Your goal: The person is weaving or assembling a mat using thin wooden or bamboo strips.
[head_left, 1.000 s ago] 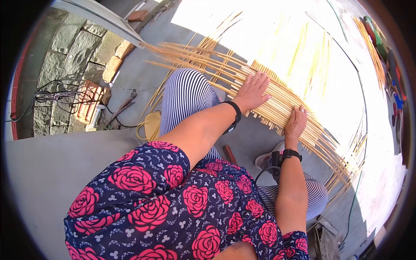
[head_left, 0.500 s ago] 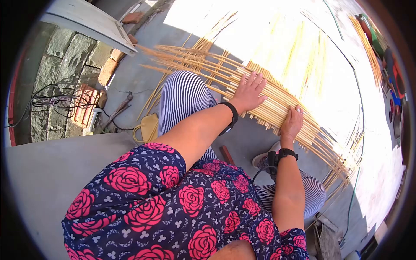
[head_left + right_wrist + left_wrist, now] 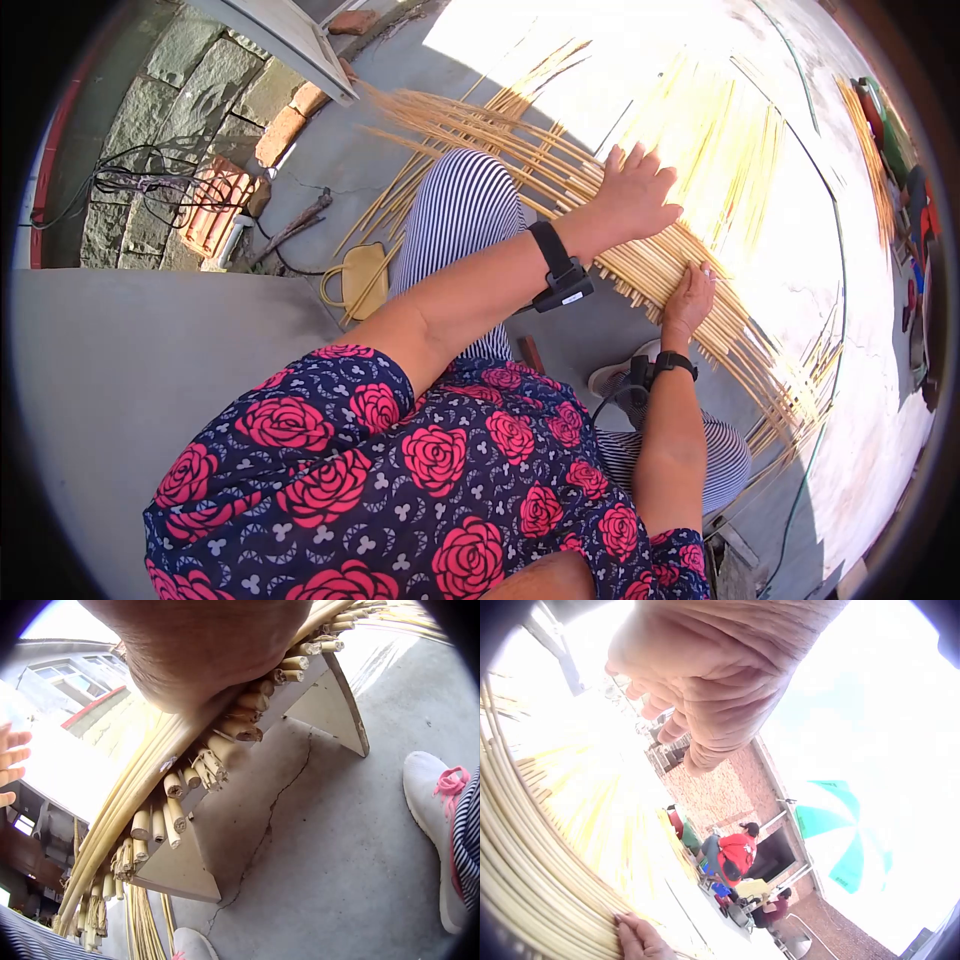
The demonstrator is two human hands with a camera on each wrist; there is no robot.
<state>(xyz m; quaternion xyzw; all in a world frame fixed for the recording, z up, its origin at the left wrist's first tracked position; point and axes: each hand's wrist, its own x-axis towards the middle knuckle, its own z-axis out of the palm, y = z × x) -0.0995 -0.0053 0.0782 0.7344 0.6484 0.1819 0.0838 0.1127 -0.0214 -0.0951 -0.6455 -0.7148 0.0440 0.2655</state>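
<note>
A mat-like layer of long straw-coloured reed stalks [image 3: 640, 268] lies across in front of the knees, over crosswise stalks with cut ends [image 3: 176, 817]. A low white bench [image 3: 330, 712] shows beneath it in the right wrist view. My left hand [image 3: 635, 195], fingers spread, is raised above the far part of the layer; its palm faces the camera in the left wrist view, holding nothing. My right hand [image 3: 690, 303] rests on the stalks near their middle, fingers laid across them. In the right wrist view its palm heel presses on top, and its fingers are hidden.
Loose stalks [image 3: 715, 150] spread over the sunlit floor beyond. Nearby are a yellow bag [image 3: 364, 280], a thin stick [image 3: 295, 228] and black cables [image 3: 140, 180] on the stone wall. In the left wrist view, a person in red [image 3: 736, 855] is in the background.
My left hand, earlier flat on the stalks, has lifted off and moved forward and to the right, its fingers spreading. My right hand stays on the stalks.
</note>
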